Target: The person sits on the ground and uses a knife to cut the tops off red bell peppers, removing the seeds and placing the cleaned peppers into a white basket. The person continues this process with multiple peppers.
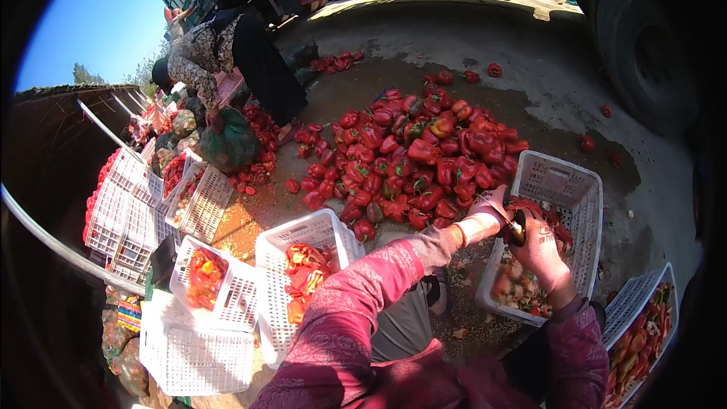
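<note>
My left hand (489, 210) and my right hand (537, 247), both in pale work gloves, meet over a white plastic crate (596, 221). My right hand grips a small tool (517, 229) with a dark and yellowish part, perhaps a knife handle. A thin strip, possibly its blade, crosses my left hand. What the left fingers hold is hidden. Pale pepper cores (514, 284) and red scraps lie in the crate. Just beyond my left hand spreads a large heap of red bell peppers (420, 153), a few partly green or yellow.
At left, a white crate (267, 284) holds cut red peppers (306, 275); more crates (210, 346) stand beside it. Another crate of cut peppers (642, 341) is at right. A person (210, 51) bends over a green mesh sack (230, 139). A truck wheel (647, 57) stands behind.
</note>
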A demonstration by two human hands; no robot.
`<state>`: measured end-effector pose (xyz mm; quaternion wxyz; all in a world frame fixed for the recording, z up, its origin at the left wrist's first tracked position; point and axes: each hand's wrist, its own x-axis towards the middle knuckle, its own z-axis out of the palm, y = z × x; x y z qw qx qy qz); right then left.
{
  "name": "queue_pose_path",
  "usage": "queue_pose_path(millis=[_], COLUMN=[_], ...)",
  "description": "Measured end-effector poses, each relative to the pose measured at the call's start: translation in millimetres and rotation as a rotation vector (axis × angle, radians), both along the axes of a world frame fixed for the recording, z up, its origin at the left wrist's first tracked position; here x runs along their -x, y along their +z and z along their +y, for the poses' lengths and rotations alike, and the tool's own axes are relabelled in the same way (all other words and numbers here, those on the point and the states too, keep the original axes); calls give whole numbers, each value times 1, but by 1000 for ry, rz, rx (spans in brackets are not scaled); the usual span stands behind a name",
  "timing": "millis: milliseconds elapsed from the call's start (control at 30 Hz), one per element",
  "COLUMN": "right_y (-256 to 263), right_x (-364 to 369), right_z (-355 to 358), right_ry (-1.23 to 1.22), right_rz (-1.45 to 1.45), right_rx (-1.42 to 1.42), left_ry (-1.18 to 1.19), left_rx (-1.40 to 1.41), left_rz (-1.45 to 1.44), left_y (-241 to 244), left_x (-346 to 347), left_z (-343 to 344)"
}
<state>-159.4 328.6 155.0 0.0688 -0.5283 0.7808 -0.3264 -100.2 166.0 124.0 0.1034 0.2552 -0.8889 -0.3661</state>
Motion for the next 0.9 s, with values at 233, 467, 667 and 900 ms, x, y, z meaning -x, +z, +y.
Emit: queue_pose_path(millis=[233,467,667,900], right_y=[-26,-22,10,-13], right_x=[-20,-34,7,43], right_z=[35,34,36,82], right_ry=[-4,-34,-291,-388], right_rz=[58,248,149,-491], right_rx=[-30,141,593,288], left_ry=[-35,-134,-131,41], left_rx=[-447,-897,-1082,-19], left_rz=[221,448,323,58], left_y=[4,-66,-53,-78], left_x=[-25,-31,-27,-19], left_z=[37,39,73,48])
